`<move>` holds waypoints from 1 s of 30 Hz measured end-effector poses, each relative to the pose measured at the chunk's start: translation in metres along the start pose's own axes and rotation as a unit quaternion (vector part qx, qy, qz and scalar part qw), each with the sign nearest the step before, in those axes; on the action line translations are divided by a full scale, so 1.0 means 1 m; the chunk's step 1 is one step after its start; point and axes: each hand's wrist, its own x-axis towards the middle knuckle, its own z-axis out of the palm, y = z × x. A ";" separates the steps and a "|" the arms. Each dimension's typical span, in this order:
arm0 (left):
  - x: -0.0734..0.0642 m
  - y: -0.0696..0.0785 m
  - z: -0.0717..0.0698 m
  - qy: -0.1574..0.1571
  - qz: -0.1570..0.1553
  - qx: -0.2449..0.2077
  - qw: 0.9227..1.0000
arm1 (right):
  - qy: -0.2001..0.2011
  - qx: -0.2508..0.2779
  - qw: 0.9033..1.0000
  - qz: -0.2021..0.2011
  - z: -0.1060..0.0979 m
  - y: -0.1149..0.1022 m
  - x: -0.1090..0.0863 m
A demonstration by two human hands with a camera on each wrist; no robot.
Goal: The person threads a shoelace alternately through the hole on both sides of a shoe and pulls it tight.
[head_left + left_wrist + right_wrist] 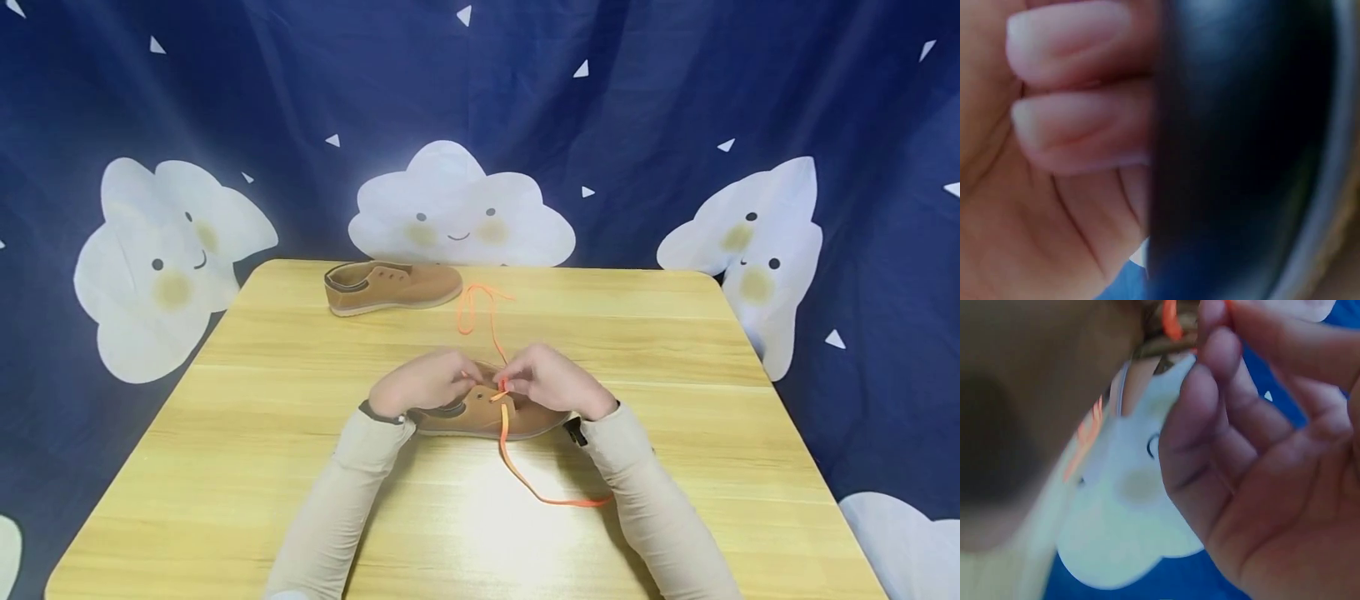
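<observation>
Beige sleeves foreground | right fingers pinching orange lace | left fingers at nearer shoe, grip unclear

The near shoe lies on the table, heel to the left, toe to the right. Behind it and to its left, well apart, stands the far shoe, toe also to the right. A shoelace passes through the near shoe's eyelets; one length trails on the table before that shoe and bends rightward, while the other runs behind it into a loose loop. The left hand is over the near shoe's left half, the right hand over its right half, fingertips by its eyelets. Beyond the table, behind the near shoe, hangs a backdrop cloth.
</observation>
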 end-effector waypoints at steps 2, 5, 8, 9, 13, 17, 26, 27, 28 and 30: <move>0.000 0.000 0.001 -0.004 0.002 0.000 1.000 | -0.007 -0.048 0.999 -0.005 0.000 -0.002 -0.002; 0.000 0.000 0.001 -0.008 -0.003 0.004 1.000 | -0.023 -0.073 0.997 0.017 0.000 -0.005 -0.002; 0.000 0.001 0.002 -0.010 -0.010 0.012 1.000 | -0.039 -0.054 0.997 0.027 0.002 -0.006 -0.002; 0.000 0.001 0.002 -0.013 -0.016 0.011 1.000 | -0.044 -0.048 0.998 0.025 0.002 -0.006 -0.001; 0.000 0.003 0.002 -0.021 -0.029 0.013 0.999 | -0.045 -0.047 0.998 0.017 0.003 -0.005 0.000; -0.002 0.005 0.000 -0.031 -0.033 0.008 0.999 | -0.041 -0.064 0.997 0.008 0.002 -0.006 0.000; -0.007 0.008 -0.003 -0.050 -0.028 0.024 0.998 | -0.025 -0.112 0.993 -0.004 0.001 -0.006 -0.002; -0.007 0.007 -0.003 -0.053 -0.031 0.024 0.998 | -0.025 -0.114 0.993 -0.003 0.002 -0.006 -0.001; -0.007 0.007 -0.003 -0.055 -0.036 0.023 0.998 | -0.025 -0.115 0.993 0.000 0.003 -0.007 -0.001; -0.006 0.006 -0.002 -0.055 -0.043 0.015 0.997 | -0.027 -0.110 0.994 0.008 0.004 -0.009 -0.001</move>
